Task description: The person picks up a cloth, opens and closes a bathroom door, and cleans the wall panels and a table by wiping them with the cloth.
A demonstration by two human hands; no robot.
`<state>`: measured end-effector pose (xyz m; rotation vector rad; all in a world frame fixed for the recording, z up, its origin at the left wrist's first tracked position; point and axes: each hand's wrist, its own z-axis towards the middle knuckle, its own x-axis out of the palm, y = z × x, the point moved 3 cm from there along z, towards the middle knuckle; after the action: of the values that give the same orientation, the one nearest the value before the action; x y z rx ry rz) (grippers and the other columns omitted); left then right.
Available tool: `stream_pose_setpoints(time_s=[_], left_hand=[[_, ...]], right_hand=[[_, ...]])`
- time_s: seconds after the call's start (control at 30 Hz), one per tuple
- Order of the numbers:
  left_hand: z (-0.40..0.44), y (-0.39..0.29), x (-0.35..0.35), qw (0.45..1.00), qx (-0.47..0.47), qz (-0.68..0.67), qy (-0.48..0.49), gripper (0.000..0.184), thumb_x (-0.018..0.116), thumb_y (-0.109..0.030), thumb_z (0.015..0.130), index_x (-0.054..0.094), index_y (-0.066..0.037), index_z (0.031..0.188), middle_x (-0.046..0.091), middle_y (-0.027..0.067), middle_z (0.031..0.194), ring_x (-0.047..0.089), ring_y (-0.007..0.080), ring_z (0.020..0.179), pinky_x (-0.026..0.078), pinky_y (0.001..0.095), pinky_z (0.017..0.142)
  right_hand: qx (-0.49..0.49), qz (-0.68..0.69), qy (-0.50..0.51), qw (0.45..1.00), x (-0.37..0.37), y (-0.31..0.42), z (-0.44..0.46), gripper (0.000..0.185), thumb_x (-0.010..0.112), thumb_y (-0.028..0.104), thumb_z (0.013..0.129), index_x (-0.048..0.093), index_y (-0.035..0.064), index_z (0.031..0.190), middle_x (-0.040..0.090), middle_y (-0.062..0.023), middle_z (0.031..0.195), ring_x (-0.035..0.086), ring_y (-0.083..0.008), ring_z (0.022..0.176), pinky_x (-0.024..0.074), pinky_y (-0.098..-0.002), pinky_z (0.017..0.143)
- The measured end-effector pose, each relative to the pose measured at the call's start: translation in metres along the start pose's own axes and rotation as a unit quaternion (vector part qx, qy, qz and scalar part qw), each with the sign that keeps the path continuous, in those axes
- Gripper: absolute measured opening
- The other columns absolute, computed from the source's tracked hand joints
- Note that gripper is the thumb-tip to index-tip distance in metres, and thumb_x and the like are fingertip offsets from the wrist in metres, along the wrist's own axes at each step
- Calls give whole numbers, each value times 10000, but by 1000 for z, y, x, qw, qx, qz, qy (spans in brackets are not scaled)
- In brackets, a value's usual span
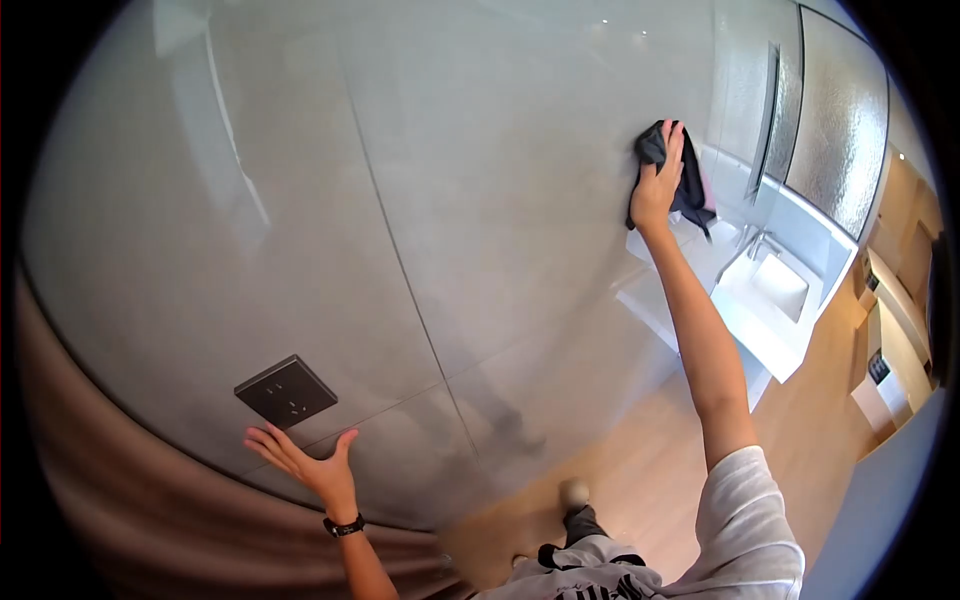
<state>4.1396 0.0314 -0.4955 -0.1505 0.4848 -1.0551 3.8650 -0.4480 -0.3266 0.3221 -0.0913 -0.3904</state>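
Observation:
My right hand [660, 190] reaches up and to the right, holding a dark cloth [692, 190] against the glossy grey tiled wall [500, 200]. Its fingers lie extended over the cloth, whose loose edge hangs below the palm. Lower on the left, my left hand [312, 470] is empty, with its thumb spread away from the fingers and a dark band on the wrist. Those fingertips are just under a black wall socket [286, 391]; whether they touch the wall I cannot tell.
At right, a white washbasin [780, 287] with a chrome tap [765, 243] stands below a textured glass panel [833, 120]. Cardboard boxes [885, 360] sit on the wood floor [640, 470] farther right. A brown curtain [150, 470] hangs along the lower left.

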Motion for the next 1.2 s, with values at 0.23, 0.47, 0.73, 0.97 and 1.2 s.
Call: stream_pose_setpoints(time_s=[0.23, 0.47, 0.73, 0.97, 1.2], left_hand=[[-6, 23, 8, 999, 31, 19, -21, 1213, 901, -309, 575, 171, -66, 1513, 72, 174, 1589, 37, 406, 1457, 130, 570, 1154], [-8, 16, 8, 1000, 10, -4, -25, 1040, 810, -254, 726, 161, -57, 1514, 66, 211, 1580, 33, 420, 1455, 106, 587, 1148], [-40, -113, 68, 995, 99, 5, 7, 860, 697, -241, 822, 205, -89, 1510, 95, 200, 1581, 57, 445, 1447, 129, 599, 1135], [-30, -182, 134, 988, 91, 121, 22, 1123, 667, -694, 721, 129, -140, 1536, -90, 251, 1565, -65, 508, 1420, 105, 702, 1070], [-29, -183, 143, 988, 92, 126, 9, 1142, 579, -760, 733, 102, -100, 1533, -79, 248, 1566, -69, 479, 1430, 94, 682, 1089]], right_hand=[[196, 18, -27, 980, 4, -51, -94, 722, 424, 122, 895, 81, 34, 1524, 207, -73, 1586, 96, -309, 1472, 46, -543, 1146], [-59, 19, 269, 961, 29, 86, -279, 712, 576, 374, 785, 426, 110, 1429, 113, -274, 1559, 197, -511, 1391, 153, -639, 1087], [-72, 107, 104, 986, -6, -62, -82, 698, 538, 78, 783, 361, 58, 1458, 98, -237, 1574, 82, -438, 1449, 74, -503, 1166], [68, 52, -59, 995, -33, -251, -1, 621, 388, 116, 863, 323, 56, 1478, 240, -152, 1564, 210, -332, 1440, 116, -475, 1143], [232, 51, -73, 969, -42, -382, -10, 584, 357, 193, 960, 218, 128, 1524, 231, -122, 1571, 148, -293, 1463, 58, -481, 1152]])
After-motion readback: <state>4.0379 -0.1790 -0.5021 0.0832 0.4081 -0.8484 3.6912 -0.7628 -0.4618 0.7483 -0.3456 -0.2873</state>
